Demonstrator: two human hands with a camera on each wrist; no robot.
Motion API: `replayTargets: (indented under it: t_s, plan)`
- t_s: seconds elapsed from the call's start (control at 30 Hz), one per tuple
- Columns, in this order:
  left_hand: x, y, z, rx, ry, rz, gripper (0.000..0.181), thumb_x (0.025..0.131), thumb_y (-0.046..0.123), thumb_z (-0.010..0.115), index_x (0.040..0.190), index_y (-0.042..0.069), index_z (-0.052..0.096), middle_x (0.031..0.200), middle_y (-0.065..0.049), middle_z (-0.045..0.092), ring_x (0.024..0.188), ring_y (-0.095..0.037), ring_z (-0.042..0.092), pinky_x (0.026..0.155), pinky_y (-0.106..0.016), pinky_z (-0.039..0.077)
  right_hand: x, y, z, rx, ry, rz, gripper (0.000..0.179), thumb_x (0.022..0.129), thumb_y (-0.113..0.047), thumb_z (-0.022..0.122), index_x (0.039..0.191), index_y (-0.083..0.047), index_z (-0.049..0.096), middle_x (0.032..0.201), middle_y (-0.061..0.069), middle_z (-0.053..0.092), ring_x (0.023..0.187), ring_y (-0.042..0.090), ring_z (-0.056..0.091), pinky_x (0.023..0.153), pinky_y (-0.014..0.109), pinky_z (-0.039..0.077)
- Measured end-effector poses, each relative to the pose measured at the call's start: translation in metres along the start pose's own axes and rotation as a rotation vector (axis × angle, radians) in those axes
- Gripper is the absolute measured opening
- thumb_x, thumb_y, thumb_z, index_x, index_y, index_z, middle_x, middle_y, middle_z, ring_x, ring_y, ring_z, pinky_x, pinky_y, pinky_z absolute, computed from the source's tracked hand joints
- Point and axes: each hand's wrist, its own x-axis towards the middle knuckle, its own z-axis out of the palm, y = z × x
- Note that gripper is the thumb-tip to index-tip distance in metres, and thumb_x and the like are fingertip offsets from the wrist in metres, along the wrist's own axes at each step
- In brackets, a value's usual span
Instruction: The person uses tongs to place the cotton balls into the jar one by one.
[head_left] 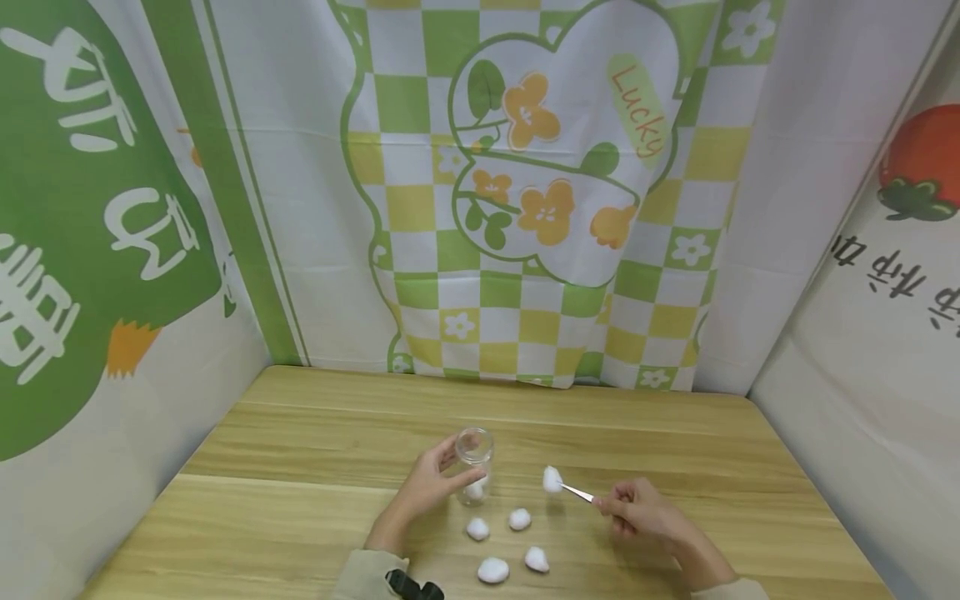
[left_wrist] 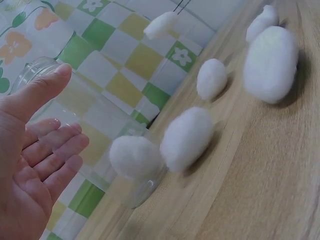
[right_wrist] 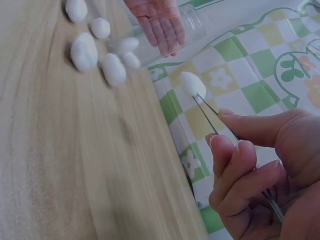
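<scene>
My left hand (head_left: 431,482) holds an open clear glass jar (head_left: 476,454), which stands on the table with thumb and fingers on opposite sides. White cotton balls (left_wrist: 134,157) lie at the bottom of the jar. To the right, my right hand (head_left: 641,508) pinches metal tweezers (head_left: 577,492). Their tips grip another cotton ball (right_wrist: 191,84), raised above the table and apart from the jar. Several loose cotton balls (head_left: 492,570) rest on the table in front of the jar, between the two hands.
The wooden table (head_left: 337,417) has a back edge against a green-and-yellow checked curtain (head_left: 525,325). Printed cloth panels (head_left: 847,392) stand along both sides of the table.
</scene>
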Motion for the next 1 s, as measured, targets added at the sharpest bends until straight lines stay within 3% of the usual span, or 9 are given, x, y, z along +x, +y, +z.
replayTargets:
  t_s: [1.0]
  plan:
    - [-0.001,0.0,-0.001,0.022,-0.001,0.025,0.071,0.087,0.026,0.071,0.145,0.003,0.038,0.145,-0.018,0.051,0.137,-0.041,0.045,0.116,-0.055,0.036,0.007,-0.028,0.004,-0.006,-0.018,-0.044,0.027,0.095,-0.023,0.06,0.076,-0.004,0.056,0.056,-0.009,0.051,0.045,0.0,0.04,0.041,0.009,0.028]
